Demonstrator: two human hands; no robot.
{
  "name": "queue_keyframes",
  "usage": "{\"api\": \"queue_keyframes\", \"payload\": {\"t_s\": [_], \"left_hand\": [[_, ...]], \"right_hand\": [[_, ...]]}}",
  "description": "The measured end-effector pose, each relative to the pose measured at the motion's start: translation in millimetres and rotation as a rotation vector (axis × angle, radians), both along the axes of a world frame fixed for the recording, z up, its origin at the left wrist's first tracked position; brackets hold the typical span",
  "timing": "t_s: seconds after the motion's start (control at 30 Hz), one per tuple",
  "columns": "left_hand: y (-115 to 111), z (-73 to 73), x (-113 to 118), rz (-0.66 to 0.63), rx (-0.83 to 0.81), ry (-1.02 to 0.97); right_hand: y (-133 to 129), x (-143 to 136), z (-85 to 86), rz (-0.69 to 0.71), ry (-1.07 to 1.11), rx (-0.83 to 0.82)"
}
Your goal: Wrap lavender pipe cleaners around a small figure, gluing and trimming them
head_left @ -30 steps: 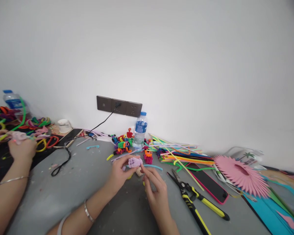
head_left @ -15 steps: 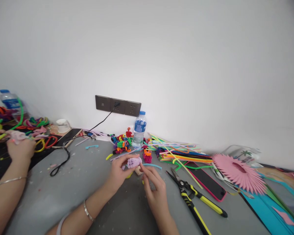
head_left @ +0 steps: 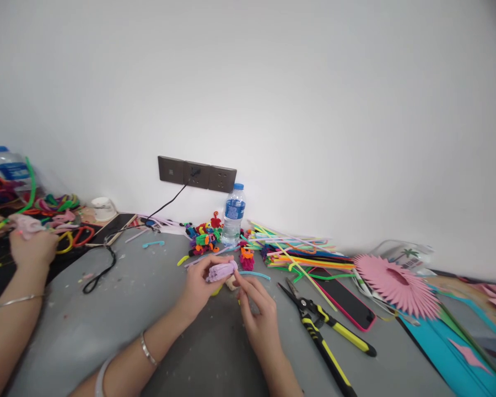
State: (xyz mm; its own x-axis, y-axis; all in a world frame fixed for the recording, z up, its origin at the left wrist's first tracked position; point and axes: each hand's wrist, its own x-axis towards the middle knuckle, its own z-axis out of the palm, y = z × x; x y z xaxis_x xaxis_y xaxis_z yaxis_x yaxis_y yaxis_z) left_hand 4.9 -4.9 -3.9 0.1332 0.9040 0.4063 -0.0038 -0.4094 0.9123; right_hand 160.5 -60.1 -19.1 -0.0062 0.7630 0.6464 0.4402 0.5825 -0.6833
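My left hand grips a lilac pipe-cleaner piece between thumb and fingers, above the grey table. The piece is a bundle of fuzzy loops lying lengthwise. Pinched fingers of my right hand are at its right end; what they hold there, if anything, is too small to make out. Beneath and between the hands, a small beige object and a yellow bit are partly hidden. A light blue stem lies just behind my right hand.
Pliers-like cutters, a phone and a pink pleated paper ring lie right. Behind are a water bottle, colourful figures and pipe cleaners. At left, another person's hand works near a black cable.
The lilac piece has turned, showing more of its side and pointing left. My fingers remain at it. The whole view has shifted slightly.
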Motion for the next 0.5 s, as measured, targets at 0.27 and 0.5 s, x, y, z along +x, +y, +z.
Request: {"api": "queue_keyframes", "payload": {"t_s": [0.27,0.5], "left_hand": [[-0.6,-0.5,-0.1,0.005,-0.036,0.043],[2.2,-7.8,1.8,-0.063,-0.101,-0.009]], "right_hand": [[0.1,1.3,-1.2,-0.031,-0.039,-0.027],[1.5,2.2,-4.4,-0.079,-0.052,-0.006]]}}
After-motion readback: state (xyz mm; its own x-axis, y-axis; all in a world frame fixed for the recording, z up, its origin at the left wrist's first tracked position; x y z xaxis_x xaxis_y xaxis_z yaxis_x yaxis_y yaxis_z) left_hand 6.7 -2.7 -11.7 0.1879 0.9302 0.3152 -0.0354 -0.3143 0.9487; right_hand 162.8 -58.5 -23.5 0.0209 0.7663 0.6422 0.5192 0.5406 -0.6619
